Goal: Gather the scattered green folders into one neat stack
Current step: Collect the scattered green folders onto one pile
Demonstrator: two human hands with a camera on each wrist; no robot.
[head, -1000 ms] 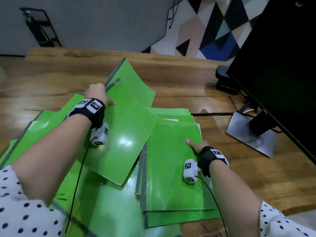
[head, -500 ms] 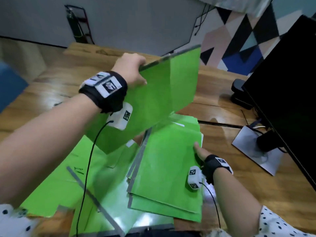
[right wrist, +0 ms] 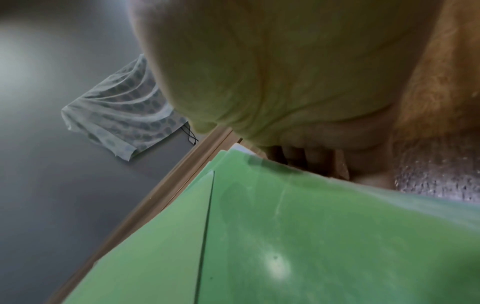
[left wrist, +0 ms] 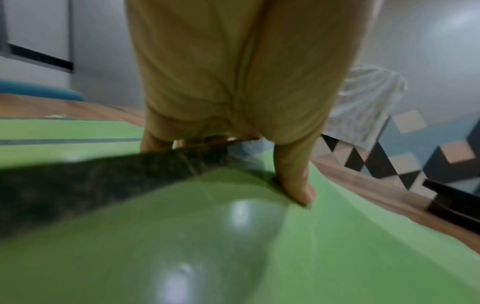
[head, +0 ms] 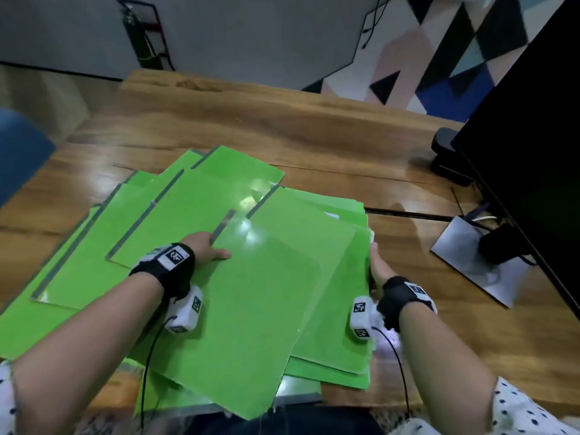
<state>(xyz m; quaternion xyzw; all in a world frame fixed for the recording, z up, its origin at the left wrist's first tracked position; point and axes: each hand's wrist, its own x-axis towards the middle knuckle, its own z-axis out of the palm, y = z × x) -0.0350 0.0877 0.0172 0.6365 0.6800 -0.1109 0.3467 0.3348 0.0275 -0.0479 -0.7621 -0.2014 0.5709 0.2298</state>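
Folders half gathered, a fresh one going onto the pile

Toward the table's [head: 314,127] left edge, several loose folders [head: 94,246] lie fanned and overlapping, not yet collected. The left hand [head: 204,249] pinches the grey-spined edge of the top folder [head: 260,293], thumb on its glossy green face, lying askew over the pile [head: 342,340] by the near edge. The right hand [head: 378,268] curls round the pile's right side, steadying it. Squaring up remains, I'd say.
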